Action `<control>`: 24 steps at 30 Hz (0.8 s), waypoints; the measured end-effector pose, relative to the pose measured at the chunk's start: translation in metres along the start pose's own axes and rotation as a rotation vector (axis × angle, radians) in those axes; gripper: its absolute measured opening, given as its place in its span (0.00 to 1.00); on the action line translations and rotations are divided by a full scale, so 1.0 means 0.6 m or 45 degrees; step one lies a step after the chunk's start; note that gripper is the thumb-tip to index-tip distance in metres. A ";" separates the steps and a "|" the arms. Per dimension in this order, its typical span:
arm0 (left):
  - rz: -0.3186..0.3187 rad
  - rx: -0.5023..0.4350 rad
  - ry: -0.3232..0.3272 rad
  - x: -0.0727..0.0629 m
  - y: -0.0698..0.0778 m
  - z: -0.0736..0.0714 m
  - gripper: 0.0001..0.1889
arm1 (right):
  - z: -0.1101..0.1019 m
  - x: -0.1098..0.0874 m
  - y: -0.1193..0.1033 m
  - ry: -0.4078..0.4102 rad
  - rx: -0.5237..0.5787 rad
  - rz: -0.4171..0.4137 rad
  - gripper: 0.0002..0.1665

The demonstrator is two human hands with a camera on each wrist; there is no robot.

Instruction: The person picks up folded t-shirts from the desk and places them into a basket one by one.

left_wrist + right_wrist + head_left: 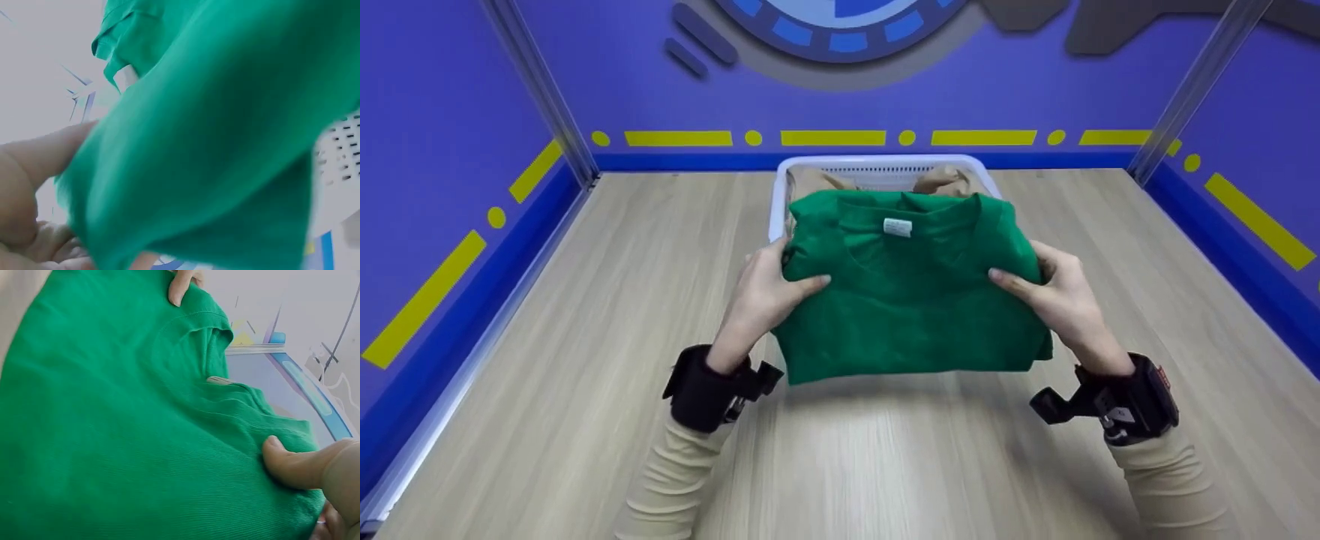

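A folded green T-shirt (915, 315) hangs between both hands, its neckline and white label (897, 227) facing up at the top. My left hand (761, 292) grips its left side, thumb on the front and fingers behind. On the opposite side my right hand (1065, 296) holds the shirt the same way, its thumb pressed on the cloth in the right wrist view. Behind the shirt stands a white plastic basket (777, 217), partly hidden by it. Inside the basket, beige-brown cloth (945, 181) shows above the shirt's top edge.
The basket sits at the back of a wood-grain table (622, 300), close to the purple back wall (840, 112). Side panels (442, 150) border the table left and right. Each wrist wears a black camera mount (701, 388).
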State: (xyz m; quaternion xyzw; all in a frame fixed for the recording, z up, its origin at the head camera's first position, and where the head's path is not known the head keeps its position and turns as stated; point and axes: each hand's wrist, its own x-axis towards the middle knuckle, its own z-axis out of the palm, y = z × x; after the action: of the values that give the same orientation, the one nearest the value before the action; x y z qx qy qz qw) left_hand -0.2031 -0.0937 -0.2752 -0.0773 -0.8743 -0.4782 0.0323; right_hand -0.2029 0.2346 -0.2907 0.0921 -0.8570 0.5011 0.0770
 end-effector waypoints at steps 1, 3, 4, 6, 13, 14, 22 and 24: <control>0.018 -0.044 0.025 0.002 -0.002 0.000 0.29 | 0.000 0.000 0.000 0.012 0.038 -0.003 0.24; 0.034 -0.133 0.075 0.005 -0.004 0.001 0.27 | -0.001 -0.001 0.001 0.031 0.093 -0.008 0.25; 0.039 -0.177 0.101 0.006 -0.005 0.002 0.26 | -0.001 -0.002 0.002 0.040 0.109 -0.012 0.25; 0.061 -0.232 0.161 0.008 -0.007 0.003 0.24 | -0.002 -0.002 0.002 0.057 0.137 -0.020 0.25; 0.164 -0.355 0.289 0.014 -0.013 0.008 0.21 | -0.003 -0.004 0.003 0.133 0.210 -0.044 0.25; 0.175 -0.368 0.292 0.014 -0.013 0.009 0.21 | -0.003 -0.004 0.003 0.142 0.227 -0.049 0.24; 0.216 -0.402 0.295 0.016 -0.016 0.009 0.21 | -0.002 -0.003 0.001 0.173 0.312 -0.088 0.22; 0.223 -0.398 0.301 0.016 -0.016 0.010 0.21 | -0.002 -0.003 0.001 0.176 0.322 -0.089 0.22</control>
State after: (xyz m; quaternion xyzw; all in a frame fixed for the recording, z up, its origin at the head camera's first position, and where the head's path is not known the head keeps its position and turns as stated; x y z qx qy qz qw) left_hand -0.2140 -0.0930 -0.2850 -0.1002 -0.7697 -0.6089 0.1636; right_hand -0.2013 0.2361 -0.2907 0.0959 -0.7759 0.6073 0.1411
